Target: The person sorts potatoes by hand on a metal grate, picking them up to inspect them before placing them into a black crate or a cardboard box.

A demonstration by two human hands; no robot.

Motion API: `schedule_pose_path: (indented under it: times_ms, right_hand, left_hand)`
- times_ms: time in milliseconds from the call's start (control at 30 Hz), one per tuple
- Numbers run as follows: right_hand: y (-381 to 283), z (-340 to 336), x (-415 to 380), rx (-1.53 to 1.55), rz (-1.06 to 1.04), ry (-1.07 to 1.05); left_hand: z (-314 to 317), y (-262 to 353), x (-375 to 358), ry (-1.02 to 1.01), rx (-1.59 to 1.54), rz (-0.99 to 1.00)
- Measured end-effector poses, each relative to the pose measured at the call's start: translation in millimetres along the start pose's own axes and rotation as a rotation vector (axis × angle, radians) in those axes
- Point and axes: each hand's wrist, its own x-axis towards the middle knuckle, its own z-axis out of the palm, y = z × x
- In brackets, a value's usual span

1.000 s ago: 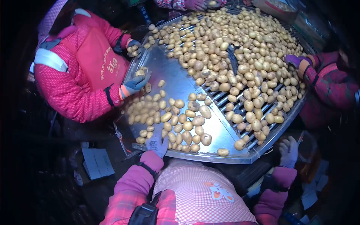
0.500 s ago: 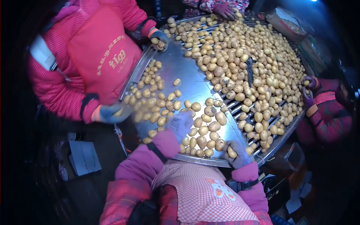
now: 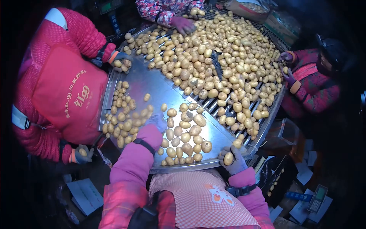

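My left hand (image 3: 156, 123), in a pale purple glove, is at the near left part of the metal table (image 3: 152, 86). It sits between the left pile of potatoes (image 3: 124, 126) and a nearer group of larger potatoes (image 3: 187, 137). Its fingers are smeared, so I cannot see whether they grip anything. At the front edge of the table, my right hand (image 3: 237, 159) is gloved in grey-purple and closed around a potato (image 3: 228, 158). Some potatoes just beyond my left hand look blurred.
A slatted grate holds a large heap of potatoes (image 3: 232, 57) with a dark strip (image 3: 217, 65) on it. Co-workers' gloved hands are at the left (image 3: 122, 62), top (image 3: 183, 25) and right (image 3: 288, 74). A box (image 3: 282, 26) stands far right; a handheld device (image 3: 318, 198) lies lower right.
The view has shifted, with the table now farther left. My left hand has moved away from the larger potatoes toward the left pile. My right hand still holds a potato. The left co-worker's lower hand has left the table.
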Motion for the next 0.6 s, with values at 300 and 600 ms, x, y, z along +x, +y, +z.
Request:
schedule_pose_path:
  times_ms: [300,600]
  right_hand:
    - [-15,-1,7,0.379,0.051,-0.084]
    - [-30,0,5,0.126,0.062,-0.028]
  left_hand:
    - [-23,45,-56,-0.161,-1.203,0.23]
    - [3,83,-64,-0.237,-1.283,0.457]
